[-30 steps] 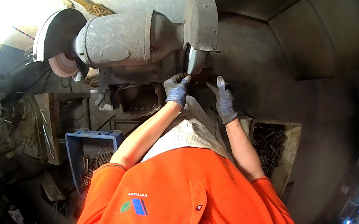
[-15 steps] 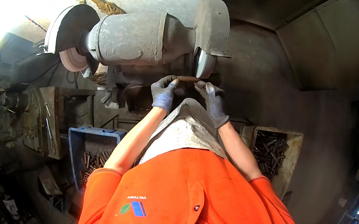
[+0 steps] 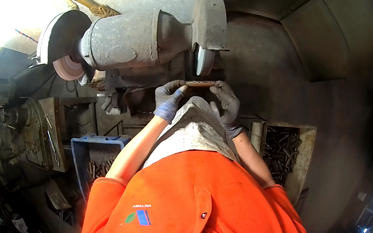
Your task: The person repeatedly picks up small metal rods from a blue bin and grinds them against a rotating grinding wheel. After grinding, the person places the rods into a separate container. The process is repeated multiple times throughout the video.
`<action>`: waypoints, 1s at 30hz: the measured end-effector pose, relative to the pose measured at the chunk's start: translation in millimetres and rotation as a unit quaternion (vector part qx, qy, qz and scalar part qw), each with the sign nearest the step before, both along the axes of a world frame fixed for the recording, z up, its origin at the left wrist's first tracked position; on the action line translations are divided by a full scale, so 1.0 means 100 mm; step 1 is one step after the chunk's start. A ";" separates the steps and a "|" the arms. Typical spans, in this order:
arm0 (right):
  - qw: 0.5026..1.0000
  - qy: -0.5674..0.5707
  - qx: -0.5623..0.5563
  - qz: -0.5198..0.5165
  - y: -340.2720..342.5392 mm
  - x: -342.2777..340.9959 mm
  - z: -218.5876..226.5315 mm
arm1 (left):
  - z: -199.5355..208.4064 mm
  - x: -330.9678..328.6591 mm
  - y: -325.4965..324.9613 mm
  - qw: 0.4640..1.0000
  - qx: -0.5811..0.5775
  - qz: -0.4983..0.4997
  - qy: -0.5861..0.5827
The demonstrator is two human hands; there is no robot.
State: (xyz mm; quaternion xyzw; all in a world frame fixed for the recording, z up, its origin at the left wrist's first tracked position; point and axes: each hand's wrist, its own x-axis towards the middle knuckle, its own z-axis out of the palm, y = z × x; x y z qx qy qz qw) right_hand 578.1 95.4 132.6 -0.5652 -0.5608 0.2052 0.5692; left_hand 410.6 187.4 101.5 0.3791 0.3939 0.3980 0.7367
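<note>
Left hand (image 3: 168, 99) pinching one end of the rod (image 3: 200, 84), right hand (image 3: 227, 106) on the other, fingers closed at both ends! The rod's long axis runs side to side, just bodyward of the wheel (image 3: 204, 62), neither hand clearly nearer it. Farther out, blue bin (image 3: 101, 140) left, pale bin (image 3: 304, 156) right, parts (image 3: 280, 153) in both.

**Downward fisheye view from a person's head**

The scene is being viewed from above, through the left of two head-worn fisheye cameras. The lens is being aimed down and forward: the orange shirt (image 3: 171, 178) is being shown nearest, below; the left hand (image 3: 168, 97) and right hand (image 3: 226, 106) mid-frame; the grinder (image 3: 123, 39) beyond. Straight edges are being bent rimward.
</note>
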 end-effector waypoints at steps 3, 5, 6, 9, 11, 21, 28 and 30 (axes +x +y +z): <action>0.999 0.006 -0.033 -0.024 0.08 0.18 -0.18 | -0.08 0.21 0.05 0.997 -0.069 0.021 -0.024; 0.997 0.047 -0.057 -0.027 0.09 0.27 -0.31 | -0.13 0.35 0.05 0.995 -0.081 0.026 -0.056; 0.994 0.068 -0.067 -0.044 0.10 0.27 -0.27 | -0.18 0.42 0.07 0.991 -0.103 0.032 -0.074; 0.979 0.173 -0.086 -0.058 0.12 0.33 -0.42 | -0.27 0.51 0.10 0.991 -0.115 0.034 -0.063; 0.974 0.197 -0.095 -0.064 0.13 0.32 -0.47 | -0.26 0.51 0.11 0.991 -0.123 0.035 -0.049; 0.957 0.282 -0.067 -0.025 0.33 0.00 -0.61 | -0.34 0.22 0.24 0.993 -0.090 0.071 0.016; 0.949 0.277 -0.150 0.027 0.32 -0.07 -0.50 | -0.26 0.08 0.26 0.992 -0.088 0.095 0.007; 0.941 0.306 -0.139 0.039 0.32 -0.10 -0.48 | -0.26 0.03 0.26 0.992 -0.077 0.098 -0.002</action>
